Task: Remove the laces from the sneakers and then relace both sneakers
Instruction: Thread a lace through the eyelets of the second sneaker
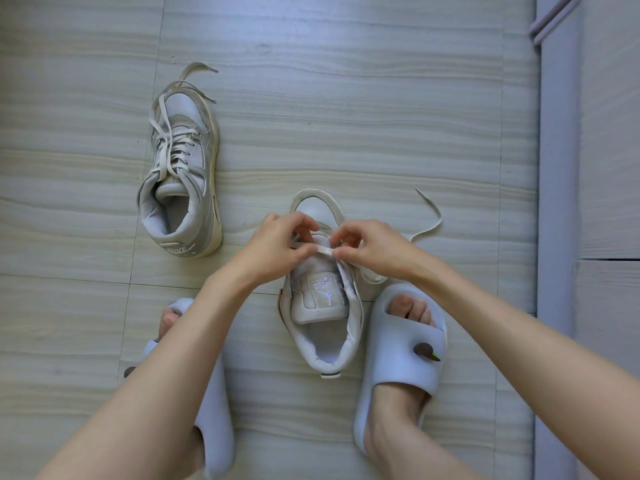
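A pale grey sneaker (pixel 320 306) stands on the floor between my feet, toe pointing away, its tongue lying bare. A cream lace (pixel 323 250) crosses its upper eyelets. My left hand (pixel 280 242) pinches that lace at the left side of the tongue. My right hand (pixel 369 245) pinches it at the right side. A loose end of the same lace (pixel 431 221) trails over the floor to the right. The second sneaker (pixel 183 174) lies further off to the left, laced, with its lace ends loose over the toe.
My feet wear light slides, the left slide (pixel 214 410) and the right slide (pixel 401 355), either side of the near sneaker. The floor (pixel 346 116) is pale wood-look tile. A white wall and door frame (pixel 557 168) run down the right edge.
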A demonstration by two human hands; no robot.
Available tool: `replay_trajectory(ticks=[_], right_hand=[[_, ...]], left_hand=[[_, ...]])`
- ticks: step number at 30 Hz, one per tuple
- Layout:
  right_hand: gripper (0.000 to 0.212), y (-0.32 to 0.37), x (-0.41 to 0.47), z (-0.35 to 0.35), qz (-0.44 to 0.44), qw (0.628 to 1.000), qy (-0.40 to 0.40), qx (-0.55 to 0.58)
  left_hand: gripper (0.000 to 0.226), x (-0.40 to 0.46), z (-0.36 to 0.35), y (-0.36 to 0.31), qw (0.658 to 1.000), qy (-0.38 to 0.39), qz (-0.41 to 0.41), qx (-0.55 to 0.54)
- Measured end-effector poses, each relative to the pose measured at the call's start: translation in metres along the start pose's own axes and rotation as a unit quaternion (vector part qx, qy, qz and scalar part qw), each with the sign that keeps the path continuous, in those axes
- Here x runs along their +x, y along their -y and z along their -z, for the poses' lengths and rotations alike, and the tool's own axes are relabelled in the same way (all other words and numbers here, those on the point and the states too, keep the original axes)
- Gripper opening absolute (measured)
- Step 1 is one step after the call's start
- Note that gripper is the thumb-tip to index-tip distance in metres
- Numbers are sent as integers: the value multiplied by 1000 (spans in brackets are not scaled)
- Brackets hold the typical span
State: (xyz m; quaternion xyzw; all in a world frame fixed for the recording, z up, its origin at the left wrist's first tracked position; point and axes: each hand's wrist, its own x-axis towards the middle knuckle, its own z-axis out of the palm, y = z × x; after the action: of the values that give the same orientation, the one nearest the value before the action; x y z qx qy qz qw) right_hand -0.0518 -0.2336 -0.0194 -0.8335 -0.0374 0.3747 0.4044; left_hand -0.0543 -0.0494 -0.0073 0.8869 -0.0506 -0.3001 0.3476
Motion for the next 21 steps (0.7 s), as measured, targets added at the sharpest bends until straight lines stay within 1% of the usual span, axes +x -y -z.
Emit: replay_trajectory(ticks=[1, 3, 5, 7, 8, 10, 11, 13, 14, 16, 18, 21], right_hand=[[9, -1, -1, -1, -4, 1000, 3, -8], [6, -3, -1, -2, -1, 1000, -4, -20], [11, -2, -1, -3, 14, 999, -12, -36], [18, -1, -1, -5, 35, 998, -9, -42], [18, -1, -1, -7, 46, 998, -8, -47], [12, -1, -1, -10, 61, 996, -14, -58], [8, 0, -2, -10, 62, 996, -19, -56], [4, 3, -3, -7, 48, 998, -26, -22], [8, 4, -4, -4, 35, 999, -26, 10], [17, 7, -7, 6, 11, 996, -19, 85], [22, 9, -13, 21, -5, 989, -9, 145], [24, 7, -22, 46, -20, 981, -23, 192]], left_hand=[[21, 1, 0, 1, 1000, 13, -6, 19], [15, 2, 0, 2, 998, 25, -13, 53], [11, 3, 0, 2, 998, 26, -6, 60], [11, 4, 1, 2, 998, 17, -4, 55], [11, 5, 2, 2, 999, 16, -6, 50], [9, 4, 4, 3, 998, 28, -12, 48], [11, 3, 5, 4, 998, 39, -17, 52], [24, 1, 6, 5, 996, 58, -23, 68], [26, 1, 6, 6, 995, 59, -26, 77], [19, 2, 6, 5, 996, 43, -26, 77], [9, 2, 7, 4, 999, 25, -18, 41], [10, 1, 11, 1, 998, 29, 6, -49]])
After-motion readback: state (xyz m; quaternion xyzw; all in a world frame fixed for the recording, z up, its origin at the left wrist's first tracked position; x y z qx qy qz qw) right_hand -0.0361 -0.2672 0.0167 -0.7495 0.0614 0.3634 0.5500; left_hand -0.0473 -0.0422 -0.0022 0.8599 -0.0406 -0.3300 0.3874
